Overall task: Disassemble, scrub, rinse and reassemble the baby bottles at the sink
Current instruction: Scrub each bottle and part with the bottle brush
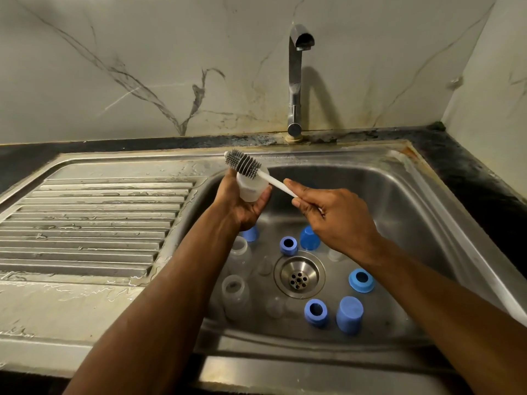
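Observation:
My left hand grips a clear bottle body over the sink's left side, mouth tilted up and away. My right hand holds the white handle of a bottle brush; its grey bristle head lies across the bottle's mouth, outside it. In the steel sink lie two more clear bottle bodies, blue caps, blue screw rings and clear teats.
The chrome tap stands behind the basin with no water running. A wet ribbed draining board lies to the left. The drain sits mid-basin. A dark counter edge and marble wall bound the back and right.

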